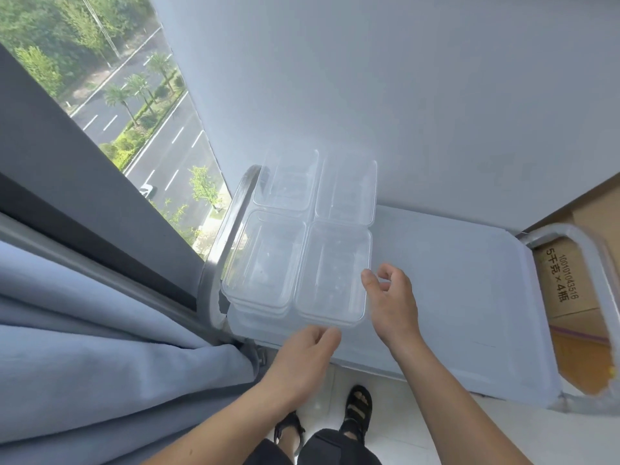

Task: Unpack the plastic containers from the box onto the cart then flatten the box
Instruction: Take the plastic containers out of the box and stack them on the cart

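Unpacking by the window: a person stands over a pale-topped cart [453,280], both bare hands at a set of clear plastic containers [285,182]; the containers sit in 4 stacks, 2 by 2, on the cart's left end, close against its metal left handle [235,209]. The right hand [392,300] is at the right side of the near-right stack [332,273], thumb against the rim and fingers curled in just beside it; whether it pinches the rim or only touches it cannot be told. The left hand [307,350] sits at the same stack's near edge, fingers curled under and thumb tip at the rim; whether it grips cannot be told here either. A cardboard box [557,280], printed with dark characters and a long number, stands beyond the cart's right handle [597,263] and shows through the handle's loop, well apart from the containers. A blue-grey curtain [100,347] lies bunched at the left, below a window [151,129] that looks down on a road lined with palms; a plain pale wall [402,95] rises behind the cart; the person's feet, in black sandals [359,407], show on the light floor by the cart's near edge.
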### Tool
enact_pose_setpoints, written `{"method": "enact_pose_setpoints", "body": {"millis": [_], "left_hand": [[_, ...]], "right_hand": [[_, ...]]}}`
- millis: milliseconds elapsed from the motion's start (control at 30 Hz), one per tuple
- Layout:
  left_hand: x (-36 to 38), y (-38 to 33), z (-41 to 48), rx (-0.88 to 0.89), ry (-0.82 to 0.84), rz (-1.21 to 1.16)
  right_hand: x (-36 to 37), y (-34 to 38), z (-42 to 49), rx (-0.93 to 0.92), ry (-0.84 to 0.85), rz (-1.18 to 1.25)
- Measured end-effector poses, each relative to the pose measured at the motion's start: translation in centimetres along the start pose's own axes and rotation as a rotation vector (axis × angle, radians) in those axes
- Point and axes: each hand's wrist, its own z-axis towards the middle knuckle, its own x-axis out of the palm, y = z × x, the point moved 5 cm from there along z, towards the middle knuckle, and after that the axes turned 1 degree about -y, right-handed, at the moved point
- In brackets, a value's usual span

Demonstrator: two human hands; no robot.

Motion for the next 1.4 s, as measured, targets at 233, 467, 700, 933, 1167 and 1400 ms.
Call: {"method": "enact_pose_setpoints", "body": {"millis": [233,467,700,933,1167,1400], "left_hand": [[-0.5,-5.4,-1.1,0.351,-0.076,0.275],[1.3,-9.3,-1.9,0.531,-0.126,0.363],[9.3,-12.5,-5.8,0.662,-0.084,0.370],[22.1,-14.3,-11.6,0.768,0.046,0.444],[32.0,-16.4,-15.6,0.828,0.140,0.484],[37.9,-19.4,-14.3,0.848,0.191,0.493]], "right_hand": [[-4.3,0.8,-3.2,-0.037,-0.166,0.065],[-10.3,1.0,-7.1,-0.110,-0.294,0.127],[-18.9,-2.5,-12.1,-0.153,-0.421,0.178],[-29.6,-10.6,-18.8,-0.071,-0.545,0.198],[-37.7,-17.3,-23.6,-0.015,-0.663,0.222],[-42.5,-21.0,-22.4,0.023,-0.716,0.265]]}}
